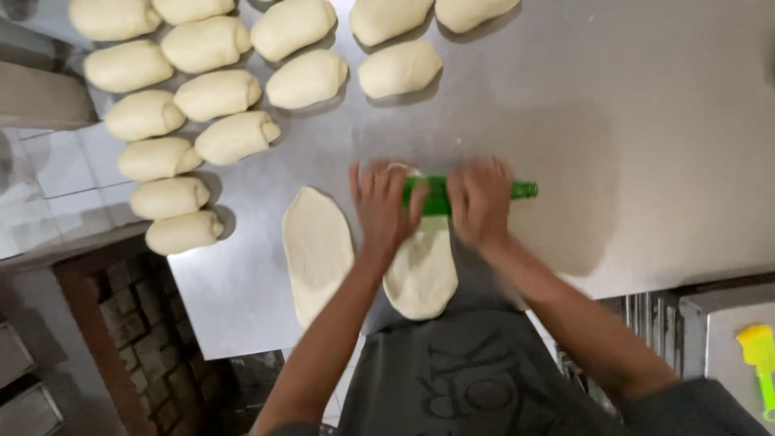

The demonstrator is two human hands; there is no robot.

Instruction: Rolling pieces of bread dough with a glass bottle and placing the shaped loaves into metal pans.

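Both my hands press flat on a green bottle (437,194) that lies across a long oval of flattened dough (423,274) on the steel table (646,121). My left hand (385,203) covers the bottle's left end. My right hand (481,199) sits over its middle, and the bottle's neck sticks out to the right. A second flattened oval of dough (316,250) lies just left of my left hand, apart from it.
Several rolled dough pieces (218,94) lie in rows over the table's far left and back. Past the left edge are tiles and a brick structure (137,323). A yellow-green scraper (760,355) lies on a surface at the lower right.
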